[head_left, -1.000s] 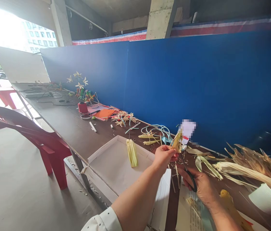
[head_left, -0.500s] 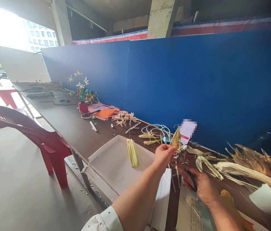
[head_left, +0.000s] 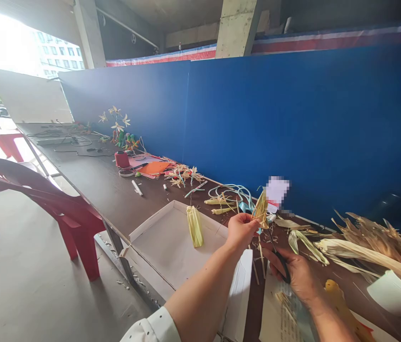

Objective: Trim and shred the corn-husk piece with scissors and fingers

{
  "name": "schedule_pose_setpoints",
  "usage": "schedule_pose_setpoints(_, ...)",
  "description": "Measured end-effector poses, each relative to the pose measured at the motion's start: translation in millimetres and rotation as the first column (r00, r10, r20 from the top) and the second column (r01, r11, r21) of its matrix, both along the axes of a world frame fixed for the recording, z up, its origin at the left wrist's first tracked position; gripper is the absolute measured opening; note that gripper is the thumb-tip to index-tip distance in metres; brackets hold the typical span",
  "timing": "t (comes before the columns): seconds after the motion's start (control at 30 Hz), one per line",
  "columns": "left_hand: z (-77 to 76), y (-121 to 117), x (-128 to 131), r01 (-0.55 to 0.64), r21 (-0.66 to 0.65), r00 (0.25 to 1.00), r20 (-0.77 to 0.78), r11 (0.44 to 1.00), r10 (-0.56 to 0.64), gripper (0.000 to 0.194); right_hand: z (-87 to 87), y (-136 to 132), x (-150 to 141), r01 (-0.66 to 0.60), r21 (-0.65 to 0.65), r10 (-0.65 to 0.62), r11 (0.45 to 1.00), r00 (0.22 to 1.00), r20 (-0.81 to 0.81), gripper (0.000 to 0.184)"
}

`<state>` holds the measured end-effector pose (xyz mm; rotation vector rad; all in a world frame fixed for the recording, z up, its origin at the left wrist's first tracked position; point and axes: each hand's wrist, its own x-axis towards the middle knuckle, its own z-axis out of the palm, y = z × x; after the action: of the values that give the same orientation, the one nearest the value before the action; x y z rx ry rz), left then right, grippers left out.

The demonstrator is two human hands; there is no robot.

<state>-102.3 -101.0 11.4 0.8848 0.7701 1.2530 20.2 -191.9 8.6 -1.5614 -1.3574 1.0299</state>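
Note:
Pinched in my left hand is a folded piece of corn husk, held upright above the table. My right hand is closed around the black-handled scissors, whose blades point up at the lower end of that husk. Whether the blades touch it I cannot tell. To the left, a yellow-green husk bundle lies in a shallow white box lid. More small wrapped husk pieces rest on the table behind my left hand.
Dried husks are piled at the right beside a white bowl. A printed sheet and a yellow figure lie by my right forearm. A blue partition runs behind the table; a red chair stands left.
The husk piece in my left hand shows slightly more of its lower end. Both hands keep nearly the same place, and the view has shifted a little.

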Motion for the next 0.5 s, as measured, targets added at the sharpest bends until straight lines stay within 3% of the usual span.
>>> schedule_pose_setpoints(0.17, 6.0, -5, -4, 0.05, -0.048, 0.999, 0.024, 0.998, -0.049, 0.022, 3.5, -3, -6, 0.076, 0.029, -0.076, 0.997, 0.997, -0.002, 0.044)
schedule_pose_setpoints(0.5, 5.9, -5, -8, 0.138, -0.145, 0.984, 0.136, 0.98, -0.119, 0.017, 8.0, -2, -1, 0.008, -0.026, -0.005, 1.0, 0.995, 0.104, 0.042)
